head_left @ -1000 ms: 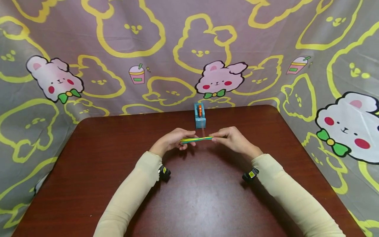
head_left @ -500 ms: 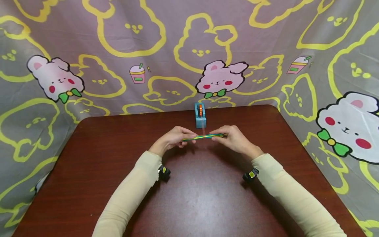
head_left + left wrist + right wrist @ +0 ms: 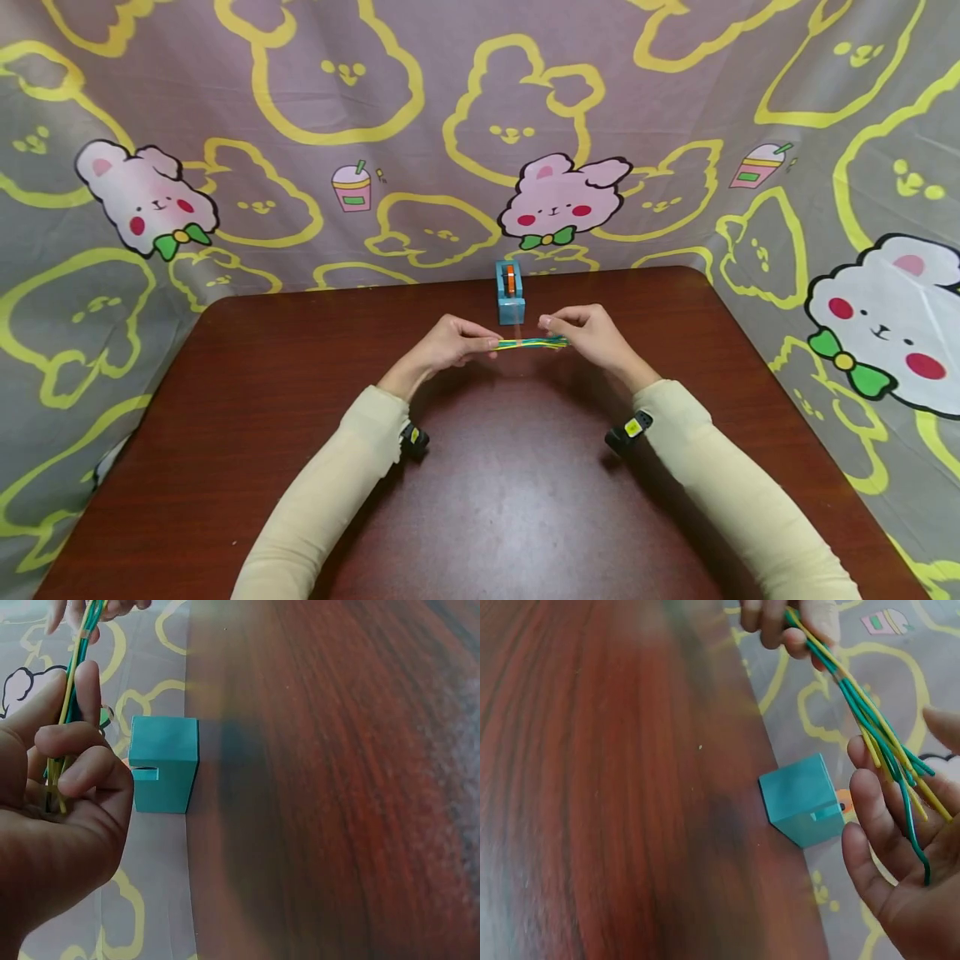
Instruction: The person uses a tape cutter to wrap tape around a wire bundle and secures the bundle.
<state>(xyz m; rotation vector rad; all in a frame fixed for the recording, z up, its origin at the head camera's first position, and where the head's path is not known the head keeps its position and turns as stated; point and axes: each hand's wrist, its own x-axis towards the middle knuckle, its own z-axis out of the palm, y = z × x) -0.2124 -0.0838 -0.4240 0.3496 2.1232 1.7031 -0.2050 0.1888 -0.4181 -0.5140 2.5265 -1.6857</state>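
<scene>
A bundle of thin green and yellow wires [image 3: 534,342] stretches between my two hands above the table. My left hand [image 3: 450,343] pinches one end between thumb and fingers; in the left wrist view, its other fingers curl around the wires' tail [image 3: 56,769]. My right hand [image 3: 596,336] lies loosely under the other end, thumb lifted away; in the right wrist view, the splayed wire ends [image 3: 907,776] rest across its fingers and palm. A clear strip of tape [image 3: 517,331] runs from the blue tape dispenser [image 3: 512,312] to the bundle's middle.
The dispenser, with an orange-cored roll [image 3: 512,282], stands near the back edge of the dark wooden table [image 3: 300,433]. A cartoon-printed curtain [image 3: 420,100] rises behind the table and along its sides.
My left hand has gone from loose fingers to a pinch on the bundle. My right hand has released its pinch, its thumb rising off the wires, which fan out over its fingers.
</scene>
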